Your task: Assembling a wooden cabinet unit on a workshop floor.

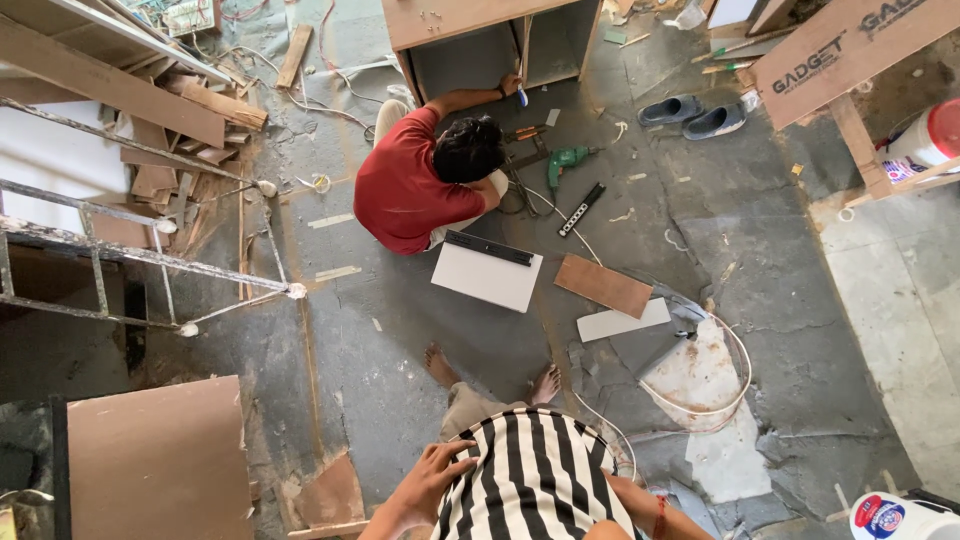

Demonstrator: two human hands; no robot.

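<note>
Closest of all: striped shirt, black and white, filling the lower middle. Left hand pressed flat against its left side at the waist, fingers loosely spread, released, grasping nothing. Right forearm angled along the shirt's other side, red thread around the wrist. Right hand out of sight past the lower edge, so cannot tell whether clenched or released.

Just ahead of the hands, two bare feet planted on the grey floor, toes pointing away. Further ahead, well apart from both hands, a white panel lying flat with a black strip along its far edge. Touching that far edge, a second person in a red shirt, crouched, one arm stretched into an open wooden cabinet.

Ahead and to the right of the hands: brown board with a white strip beside it, green drill near the crouched person, white cable looping over a pale patch of floor. Far ahead to the right, a pair of grey slippers.

Left of the left hand, near but apart, a large brown sheet. Beyond it, a rusty metal frame and stacked timber offcuts. Well right of the right forearm, a white tub at the lower edge.
</note>
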